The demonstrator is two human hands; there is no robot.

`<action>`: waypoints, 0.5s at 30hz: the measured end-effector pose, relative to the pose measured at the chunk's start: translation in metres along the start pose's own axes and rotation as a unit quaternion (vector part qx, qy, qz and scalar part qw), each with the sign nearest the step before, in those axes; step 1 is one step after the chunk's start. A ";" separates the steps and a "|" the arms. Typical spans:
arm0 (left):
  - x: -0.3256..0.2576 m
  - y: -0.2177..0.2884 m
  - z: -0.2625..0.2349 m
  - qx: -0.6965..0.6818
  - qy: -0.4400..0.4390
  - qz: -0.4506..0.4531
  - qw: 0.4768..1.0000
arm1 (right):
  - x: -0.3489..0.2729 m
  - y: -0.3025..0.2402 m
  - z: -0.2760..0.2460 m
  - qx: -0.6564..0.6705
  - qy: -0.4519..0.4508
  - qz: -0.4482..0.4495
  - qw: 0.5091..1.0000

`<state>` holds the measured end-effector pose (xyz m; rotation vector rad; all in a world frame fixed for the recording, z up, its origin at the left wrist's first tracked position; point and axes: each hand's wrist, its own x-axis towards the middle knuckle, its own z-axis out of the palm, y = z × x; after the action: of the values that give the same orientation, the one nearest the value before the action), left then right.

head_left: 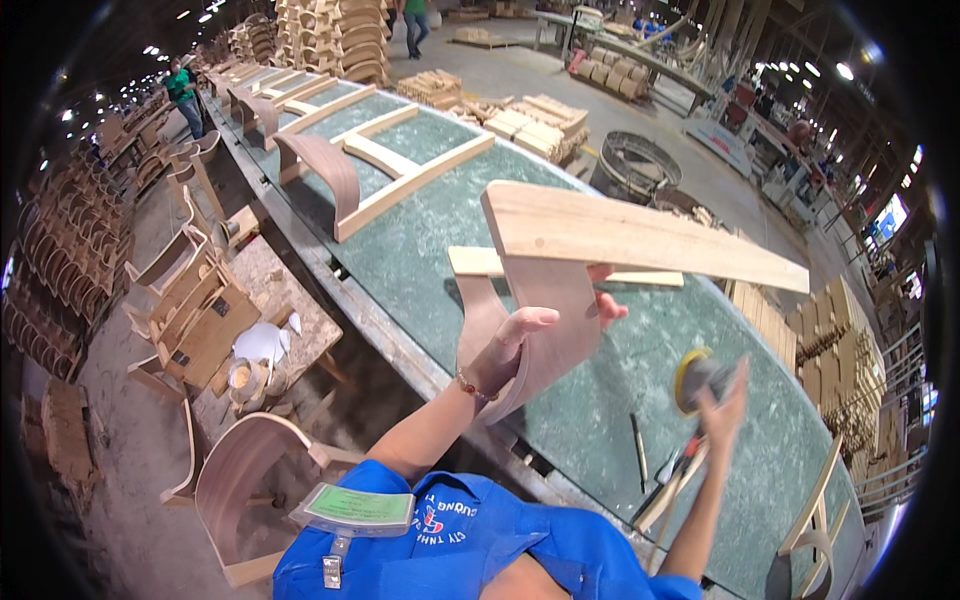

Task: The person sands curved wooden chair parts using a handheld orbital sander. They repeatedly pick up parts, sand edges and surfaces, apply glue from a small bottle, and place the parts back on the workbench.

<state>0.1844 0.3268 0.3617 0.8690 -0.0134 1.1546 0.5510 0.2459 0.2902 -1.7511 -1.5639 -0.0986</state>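
My left hand (510, 340) is wrapped around the edge of a curved wooden panel, the thumb on the near face and fingertips showing beyond it. This panel belongs to a chair frame piece (556, 290), held tilted above the green worktable (400, 270). A long tapered wooden bar (640, 235) runs across its top toward the right. Lower right, my right hand (722, 408) is somewhat blurred, its fingers around the back of a round sander (700, 380) with a grey body and yellow rim. The sander is apart from the chair piece.
Near my right forearm lie a black pen-like stick (638, 452) and several hand tools (675, 475). More chair frames (420, 185) line the table's far part. On the left stands a low bench (265, 330) with a cup; a curved chair frame (245, 480) is close by. Wood stacks (540, 125) stand beyond.
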 end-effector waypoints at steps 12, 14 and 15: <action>0.069 0.016 0.039 -0.116 0.073 0.073 0.988 | -0.114 0.015 0.153 -0.104 -0.170 0.191 0.961; 0.081 0.014 0.059 -0.134 0.120 0.096 0.979 | -0.118 0.013 0.148 -0.162 -0.058 0.037 0.984; 0.087 0.011 0.070 -0.147 0.142 0.105 0.973 | -0.123 0.015 0.143 -0.193 0.000 -0.040 0.980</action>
<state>0.2424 0.3544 0.4536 0.4421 -0.0418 1.4249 0.4742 0.2294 0.1183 -1.9776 -1.6989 -0.4690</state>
